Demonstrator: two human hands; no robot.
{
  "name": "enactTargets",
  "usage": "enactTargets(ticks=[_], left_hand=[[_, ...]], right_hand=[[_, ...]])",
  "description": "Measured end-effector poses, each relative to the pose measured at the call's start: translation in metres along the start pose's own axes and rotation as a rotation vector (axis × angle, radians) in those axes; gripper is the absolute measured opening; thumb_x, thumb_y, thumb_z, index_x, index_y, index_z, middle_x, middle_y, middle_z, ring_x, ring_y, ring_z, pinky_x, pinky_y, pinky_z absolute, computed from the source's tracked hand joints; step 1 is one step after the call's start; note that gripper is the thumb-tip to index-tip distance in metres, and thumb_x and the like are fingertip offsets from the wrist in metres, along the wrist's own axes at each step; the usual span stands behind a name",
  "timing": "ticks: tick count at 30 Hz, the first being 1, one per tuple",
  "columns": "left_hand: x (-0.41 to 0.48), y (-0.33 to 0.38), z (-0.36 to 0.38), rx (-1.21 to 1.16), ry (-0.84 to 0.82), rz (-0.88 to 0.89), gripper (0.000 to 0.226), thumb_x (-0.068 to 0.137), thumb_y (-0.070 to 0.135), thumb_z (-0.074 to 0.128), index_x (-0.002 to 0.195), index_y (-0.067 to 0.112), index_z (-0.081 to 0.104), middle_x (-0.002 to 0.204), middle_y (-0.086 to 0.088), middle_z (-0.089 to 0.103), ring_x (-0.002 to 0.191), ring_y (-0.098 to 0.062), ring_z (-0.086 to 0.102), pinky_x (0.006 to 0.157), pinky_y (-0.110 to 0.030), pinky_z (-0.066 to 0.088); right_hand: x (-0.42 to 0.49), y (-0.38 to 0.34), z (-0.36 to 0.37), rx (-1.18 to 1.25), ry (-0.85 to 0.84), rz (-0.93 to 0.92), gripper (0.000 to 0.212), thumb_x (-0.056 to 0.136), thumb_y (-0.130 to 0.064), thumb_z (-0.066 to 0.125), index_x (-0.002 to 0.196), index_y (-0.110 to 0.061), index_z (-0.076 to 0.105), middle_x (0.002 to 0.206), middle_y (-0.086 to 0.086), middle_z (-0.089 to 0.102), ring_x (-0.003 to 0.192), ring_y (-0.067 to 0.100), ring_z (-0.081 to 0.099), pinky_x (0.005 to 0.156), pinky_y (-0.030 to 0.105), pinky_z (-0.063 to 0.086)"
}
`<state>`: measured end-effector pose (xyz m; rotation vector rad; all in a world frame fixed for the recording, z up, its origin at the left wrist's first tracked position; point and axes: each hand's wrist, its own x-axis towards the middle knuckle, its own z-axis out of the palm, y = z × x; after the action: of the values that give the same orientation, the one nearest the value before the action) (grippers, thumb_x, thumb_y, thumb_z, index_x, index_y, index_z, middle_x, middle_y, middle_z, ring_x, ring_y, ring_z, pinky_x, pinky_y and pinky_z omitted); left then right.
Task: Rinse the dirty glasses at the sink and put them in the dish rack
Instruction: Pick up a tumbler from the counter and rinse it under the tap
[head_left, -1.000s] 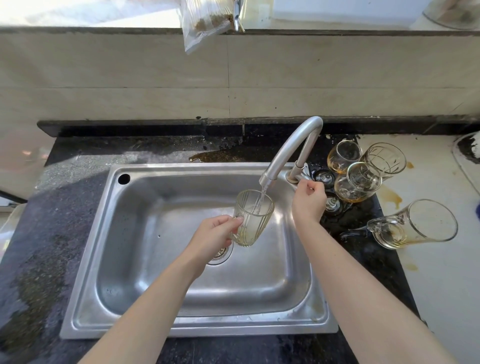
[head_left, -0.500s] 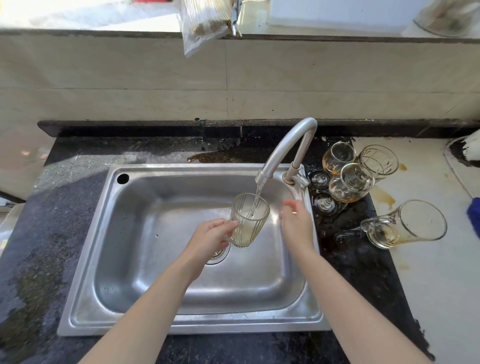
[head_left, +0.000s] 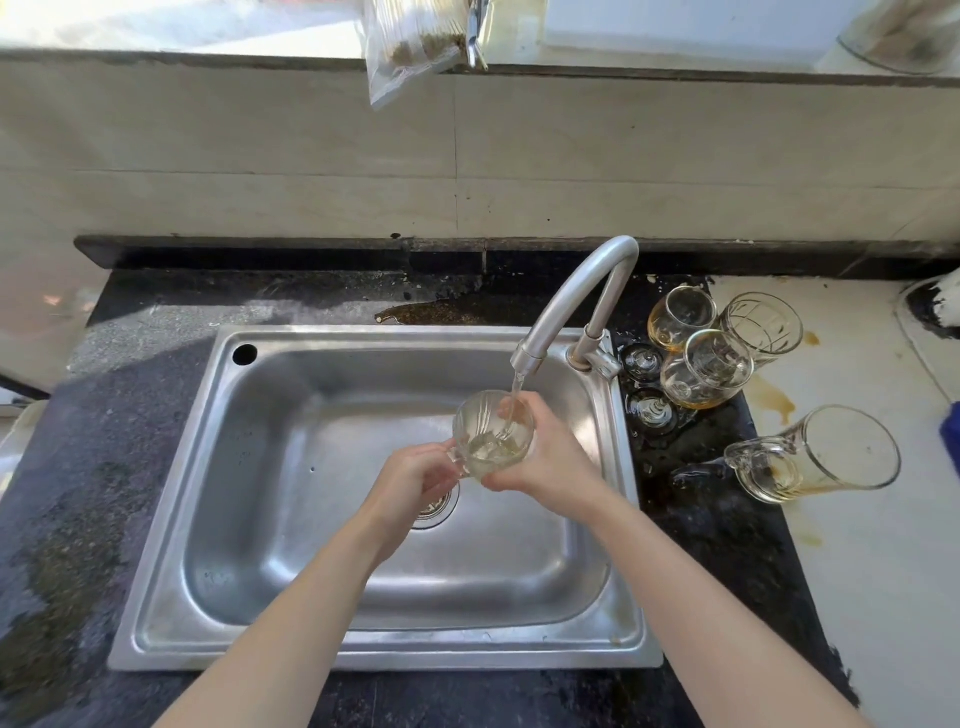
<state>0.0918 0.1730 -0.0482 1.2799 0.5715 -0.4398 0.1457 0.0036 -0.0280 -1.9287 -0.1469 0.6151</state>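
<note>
Right hand (head_left: 550, 457) moved from tap, now cupping glass (head_left: 491, 434); left hand (head_left: 415, 475) grip closed on it.

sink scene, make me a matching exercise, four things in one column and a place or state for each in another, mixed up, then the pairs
Things:
1. ribbed glass
2. glass mug
3. plastic bag
4. overflow hole

Places or states:
a. lying on its side right of the sink
b. far left corner of the basin
c. held in both hands under the faucet
d. hanging over the ledge above the wall

Pairs: 1-c, 2-a, 3-d, 4-b
</note>
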Motion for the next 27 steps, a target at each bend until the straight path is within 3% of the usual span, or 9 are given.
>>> enactTargets(ticks=[2,5,7,9,12,15,20,25,27], left_hand=[[0.004,0.003,-0.002,-0.039,0.03,-0.003,0.02,0.062,0.011,0.054,0.078,0.0,0.06,0.087,-0.005,0.067,0.089,-0.018,0.055,0.087,-0.028,0.045],[0.008,0.015,0.01,-0.049,0.016,0.045,0.026,0.07,0.003,0.048,0.051,0.014,0.062,0.081,-0.001,0.068,0.087,-0.014,0.06,0.088,-0.026,0.047],[0.009,0.014,0.014,-0.013,0.018,0.022,0.018,0.061,0.009,0.052,0.045,0.015,0.057,0.077,-0.004,0.064,0.088,-0.019,0.056,0.092,-0.032,0.044],[0.007,0.008,0.01,-0.007,0.026,-0.015,0.005,0.058,0.011,0.056,0.054,0.008,0.056,0.072,-0.007,0.06,0.085,-0.021,0.055,0.091,-0.03,0.045],[0.012,0.011,0.003,-0.042,0.102,-0.049,0.013,0.073,0.003,0.05,0.064,0.001,0.058,0.078,-0.007,0.069,0.075,-0.015,0.066,0.075,-0.019,0.051],[0.015,0.024,0.009,0.005,0.075,-0.004,0.023,0.054,0.018,0.059,0.071,0.006,0.051,0.086,-0.011,0.047,0.085,-0.018,0.04,0.067,-0.025,0.036],[0.008,0.025,0.003,0.04,0.085,-0.062,0.006,0.073,0.011,0.051,0.069,0.007,0.053,0.07,-0.009,0.059,0.064,-0.016,0.057,0.07,-0.023,0.05],[0.008,0.033,0.011,0.03,0.045,-0.115,0.025,0.084,0.027,0.053,0.063,0.013,0.052,0.078,-0.01,0.073,0.069,-0.022,0.068,0.082,-0.035,0.053],[0.007,0.036,0.015,0.002,0.052,-0.142,0.039,0.091,0.036,0.054,0.059,0.015,0.044,0.075,-0.015,0.072,0.067,-0.027,0.07,0.081,-0.038,0.054]], right_hand=[[0.004,-0.007,0.003,-0.04,0.0,-0.011,0.07,0.058,-0.008,0.084,0.115,-0.027,0.047,0.103,-0.023,0.052,0.094,0.002,0.055,0.081,0.021,0.048],[0.01,-0.015,-0.008,-0.015,0.049,-0.01,0.068,0.059,-0.004,0.083,0.113,-0.026,0.047,0.096,-0.019,0.056,0.087,0.0,0.055,0.066,0.01,0.045],[0.007,-0.013,-0.013,-0.011,0.06,0.006,0.068,0.057,-0.004,0.083,0.111,-0.027,0.047,0.095,-0.015,0.056,0.084,0.002,0.056,0.061,0.009,0.043],[0.003,-0.013,-0.009,-0.066,0.033,0.034,0.066,0.056,-0.009,0.084,0.108,-0.03,0.048,0.092,-0.017,0.056,0.081,0.003,0.056,0.064,0.014,0.046],[0.008,-0.02,-0.005,-0.106,-0.004,0.058,0.063,0.057,-0.014,0.084,0.108,-0.028,0.048,0.091,-0.019,0.055,0.081,0.001,0.055,0.068,0.016,0.047],[0.013,-0.022,-0.012,0.013,0.043,0.075,0.066,0.059,-0.005,0.083,0.112,-0.023,0.049,0.103,-0.011,0.058,0.089,0.005,0.057,0.06,0.006,0.042],[0.011,-0.021,-0.008,-0.084,-0.011,0.095,0.062,0.059,-0.017,0.086,0.108,-0.025,0.05,0.096,-0.014,0.055,0.086,0.001,0.052,0.067,0.02,0.041],[0.012,-0.009,-0.01,0.158,-0.023,0.134,0.05,0.069,-0.017,0.081,0.113,-0.025,0.059,0.105,-0.007,0.067,0.097,0.009,0.063,0.083,0.025,0.047],[0.009,-0.006,-0.004,0.148,0.0,0.112,0.04,0.079,-0.036,0.074,0.114,-0.033,0.055,0.109,-0.014,0.065,0.104,0.005,0.06,0.091,0.026,0.045]])
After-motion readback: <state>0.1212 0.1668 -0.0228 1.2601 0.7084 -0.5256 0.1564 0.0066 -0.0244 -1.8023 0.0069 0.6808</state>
